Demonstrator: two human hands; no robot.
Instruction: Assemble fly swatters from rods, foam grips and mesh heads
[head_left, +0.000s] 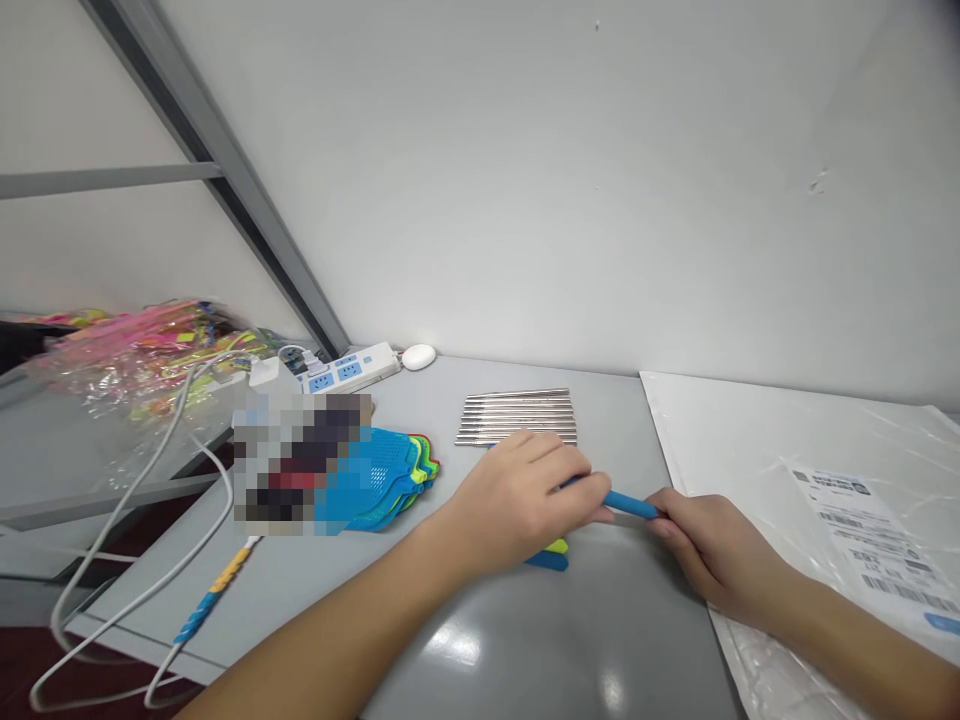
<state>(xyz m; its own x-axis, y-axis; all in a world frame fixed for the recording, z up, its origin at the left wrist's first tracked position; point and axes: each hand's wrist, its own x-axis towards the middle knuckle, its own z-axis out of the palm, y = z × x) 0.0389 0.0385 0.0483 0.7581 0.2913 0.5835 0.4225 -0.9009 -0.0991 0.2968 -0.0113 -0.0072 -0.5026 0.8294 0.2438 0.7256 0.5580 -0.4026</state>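
Over the middle of the grey table, my left hand [525, 490] closes its fingers on one end of a blue plastic handle [632, 504]. At the handle's other end, my right hand [701, 540] pinches it between thumb and fingers. Beneath my left hand lie more handles, a blue handle [550, 561] and a yellow-green one [556, 547], mostly hidden. Just beyond that hand, several thin metal rods [517, 415] lie side by side. A stack of perforated fly swatter heads [375, 478], blue on top with green and red edges below, lies to the left.
A white power strip [352, 368] with plugs and a white round object [418, 357] stand by the wall. White cables [161, 450] loop over the left edge. Colourful plastic-wrapped items [165, 345] lie further left. A large white mailing bag [750, 440] covers the right side.
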